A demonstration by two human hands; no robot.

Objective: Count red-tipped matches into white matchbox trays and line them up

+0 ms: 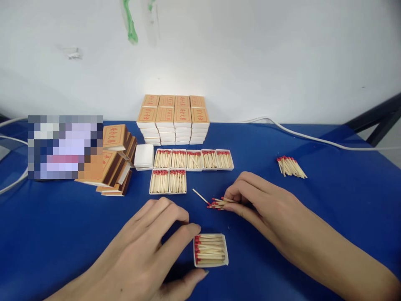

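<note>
A white tray of red-headed matches [210,250] lies near the front of the blue table, heads to the left. My left hand [153,246] is spread around the tray's left side, fingers apart, with fingertips close to its top and bottom left corners; it holds nothing. Behind and to the right, my right hand [255,200] pinches a small bunch of matches [219,203] low over the table, red heads pointing left. One loose match [200,196] lies slanted just left of that bunch.
Filled match trays [178,159] stand in two rows, beside white trays [144,156]. Stacked matchboxes [173,117] stand behind, more boxes [112,167] at left. A match pile [291,167] lies right. A white cable [300,133] runs along the wall.
</note>
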